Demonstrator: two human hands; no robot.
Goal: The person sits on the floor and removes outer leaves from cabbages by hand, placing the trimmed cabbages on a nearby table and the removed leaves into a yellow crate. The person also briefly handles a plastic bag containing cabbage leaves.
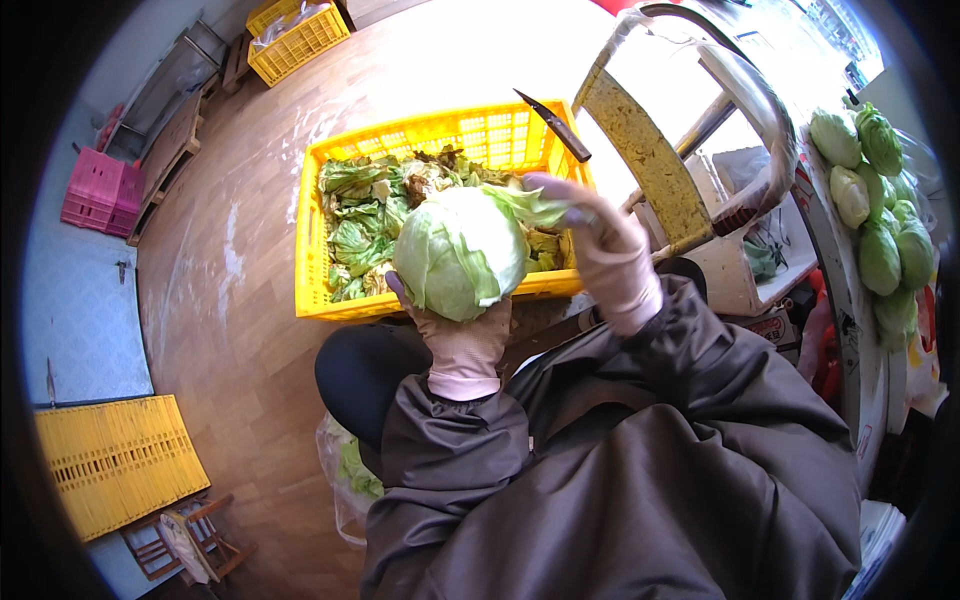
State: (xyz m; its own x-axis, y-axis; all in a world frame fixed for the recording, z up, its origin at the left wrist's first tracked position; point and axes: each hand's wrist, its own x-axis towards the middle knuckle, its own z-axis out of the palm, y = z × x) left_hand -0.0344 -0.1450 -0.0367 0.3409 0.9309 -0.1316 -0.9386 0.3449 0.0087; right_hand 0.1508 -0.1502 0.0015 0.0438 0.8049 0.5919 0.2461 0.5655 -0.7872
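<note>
A pale green head of lettuce [456, 255] rests in my gloved left hand [466, 345], which cups it from below. My gloved right hand [615, 251], blurred, grips a loose outer leaf [534, 205] at the head's right side. The leaf stretches between the head and my fingers. Beneath the lettuce stands a yellow plastic crate [306, 247], holding wilted and browned leaves [364, 244]. A dark-handled knife [559, 131] lies across the crate's far right corner, its blade pointing up and left.
On the right, several lettuce heads [885, 247] are piled on a white surface, near a worn yellow metal frame [649, 150]. A clear bag [349, 465] with leaves sits by my left leg. Leftward are stacked yellow crates [120, 457], a stool [187, 540] and pink crates [101, 191].
</note>
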